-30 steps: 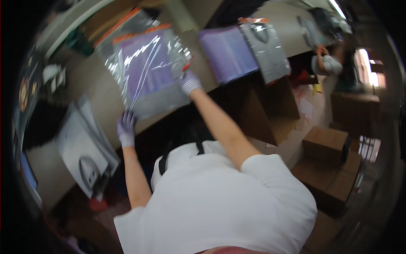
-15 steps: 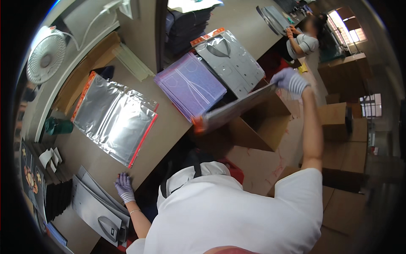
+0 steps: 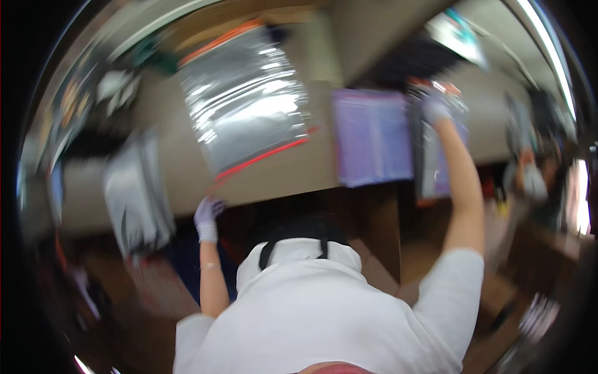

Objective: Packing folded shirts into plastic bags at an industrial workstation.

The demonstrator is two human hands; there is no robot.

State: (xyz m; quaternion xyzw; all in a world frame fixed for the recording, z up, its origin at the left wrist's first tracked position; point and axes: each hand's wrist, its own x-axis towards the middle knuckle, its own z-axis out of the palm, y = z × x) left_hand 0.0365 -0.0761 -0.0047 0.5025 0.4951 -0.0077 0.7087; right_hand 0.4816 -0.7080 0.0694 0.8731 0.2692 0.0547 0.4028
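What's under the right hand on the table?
The gloved right hand rests on a clear plastic bag lying beside the purple stack. A purple sheet shows through it; blur hides whatever else lies beneath.

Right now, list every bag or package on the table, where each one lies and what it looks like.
Clear plastic bag: table centre-left, large, shiny, orange-red edges.
Purple flat package: right of it, rectangular, near the table's front edge.
Clear bagged item: far right, under the gloved right hand, blurred.
Grey-white flat packs: left end, stacked, blurred.
Left hand: gloved, at the table edge below the clear bag's corner.
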